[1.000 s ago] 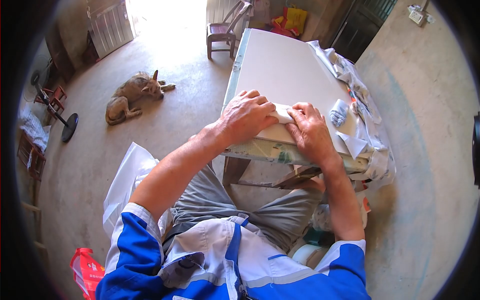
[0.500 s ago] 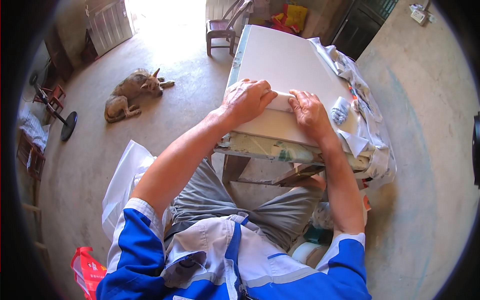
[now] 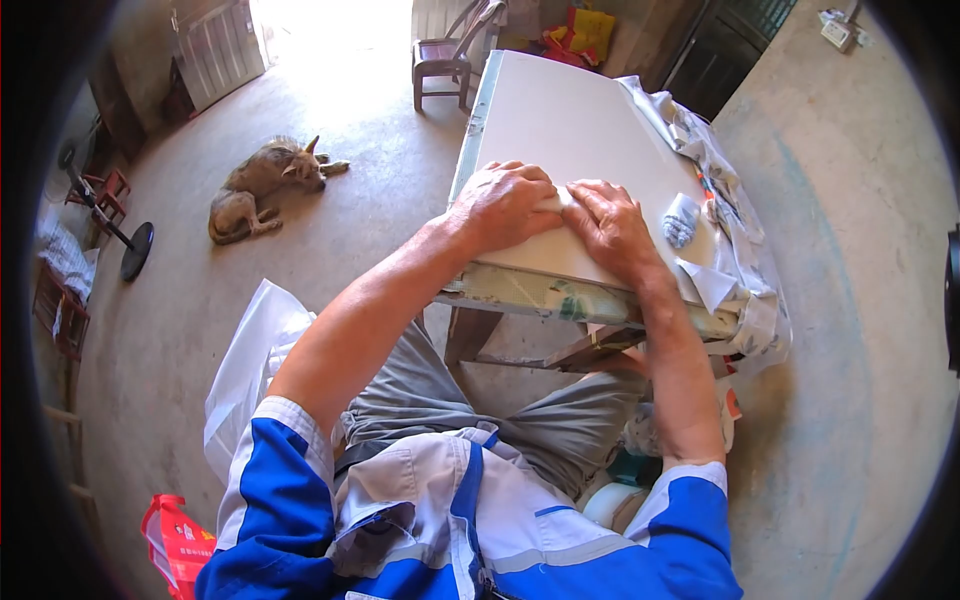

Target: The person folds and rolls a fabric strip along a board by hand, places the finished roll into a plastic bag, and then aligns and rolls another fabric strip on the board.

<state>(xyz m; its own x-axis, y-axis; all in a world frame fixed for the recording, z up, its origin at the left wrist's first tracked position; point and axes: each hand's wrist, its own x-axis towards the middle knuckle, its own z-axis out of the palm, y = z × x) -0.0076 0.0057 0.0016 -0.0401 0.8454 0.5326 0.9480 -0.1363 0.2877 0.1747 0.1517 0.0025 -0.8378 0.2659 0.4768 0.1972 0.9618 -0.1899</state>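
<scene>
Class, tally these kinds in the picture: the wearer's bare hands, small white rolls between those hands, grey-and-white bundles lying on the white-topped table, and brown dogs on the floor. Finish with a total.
Bare hands, left hand and right hand: 2
Small white roll: 1
Grey-and-white bundle: 1
Brown dog: 1
Total: 5

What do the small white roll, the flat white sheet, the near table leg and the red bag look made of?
White roll: paper or thin cloth, perhaps; mostly hidden by the left hand and right hand.
White sheet: possibly paper or board; smooth, flat, matte.
Table leg: likely wood; dull brown.
Red bag: probably plastic; printed, creased.
</scene>
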